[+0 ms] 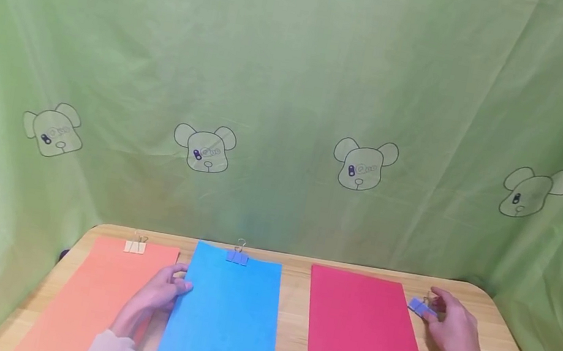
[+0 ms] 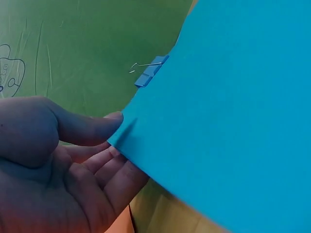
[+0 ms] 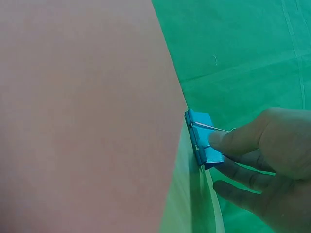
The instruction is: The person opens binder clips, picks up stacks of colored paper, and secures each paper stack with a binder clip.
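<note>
My left hand (image 1: 163,291) pinches the left edge of a blue sheet of paper (image 1: 226,321). In the left wrist view its thumb lies over the sheet's corner and the fingers (image 2: 127,182) are underneath. A bluish-purple binder clip (image 1: 236,257) bites the top edge of that sheet, one wire handle standing up. Beside the upper right edge of a red sheet (image 1: 363,338), my right hand (image 1: 458,338) holds another bluish-purple binder clip (image 1: 421,309) between thumb and fingers. The right wrist view shows this clip (image 3: 203,138) with its jaw side toward the sheet.
An orange sheet (image 1: 99,294) lies at the left, a pale cream binder clip (image 1: 134,247) on its top edge. All the sheets are on a wooden table (image 1: 292,326). Behind it hangs a green curtain (image 1: 297,79) printed with bear heads.
</note>
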A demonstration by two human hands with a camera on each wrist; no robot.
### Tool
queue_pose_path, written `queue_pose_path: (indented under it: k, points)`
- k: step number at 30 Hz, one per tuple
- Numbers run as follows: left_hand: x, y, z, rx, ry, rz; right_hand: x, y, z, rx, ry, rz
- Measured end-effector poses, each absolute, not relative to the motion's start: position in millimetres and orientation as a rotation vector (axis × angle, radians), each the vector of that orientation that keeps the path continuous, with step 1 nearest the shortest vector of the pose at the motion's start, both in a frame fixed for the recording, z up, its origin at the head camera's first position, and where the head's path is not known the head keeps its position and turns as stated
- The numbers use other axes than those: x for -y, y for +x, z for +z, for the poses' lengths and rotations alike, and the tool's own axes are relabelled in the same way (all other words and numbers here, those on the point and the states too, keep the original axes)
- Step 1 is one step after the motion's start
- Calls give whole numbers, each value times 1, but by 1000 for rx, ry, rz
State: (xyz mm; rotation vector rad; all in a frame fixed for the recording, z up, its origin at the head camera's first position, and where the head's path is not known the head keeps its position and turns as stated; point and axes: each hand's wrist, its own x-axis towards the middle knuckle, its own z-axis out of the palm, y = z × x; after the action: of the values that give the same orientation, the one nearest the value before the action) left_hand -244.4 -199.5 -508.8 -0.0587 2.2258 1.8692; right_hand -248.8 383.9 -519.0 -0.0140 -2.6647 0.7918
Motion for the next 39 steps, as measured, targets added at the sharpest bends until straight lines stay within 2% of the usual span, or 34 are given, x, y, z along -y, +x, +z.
queue_pose_path:
  k: [7, 25, 31, 39]
  points:
    - [197, -243, -499, -2362, -64, 1797, -382, -246, -519, 2600, -4, 776]
    - [166, -232, -483, -2790, 167, 1247, -388, -236, -506, 2657, -74, 981]
    - [137, -231, -483, -2829, 274, 1214, -395, -229, -496, 2739, -21, 1050]
    - [77, -250, -483, -2720, 579, 1230, -399, -219, -479, 2792, 7, 1086]
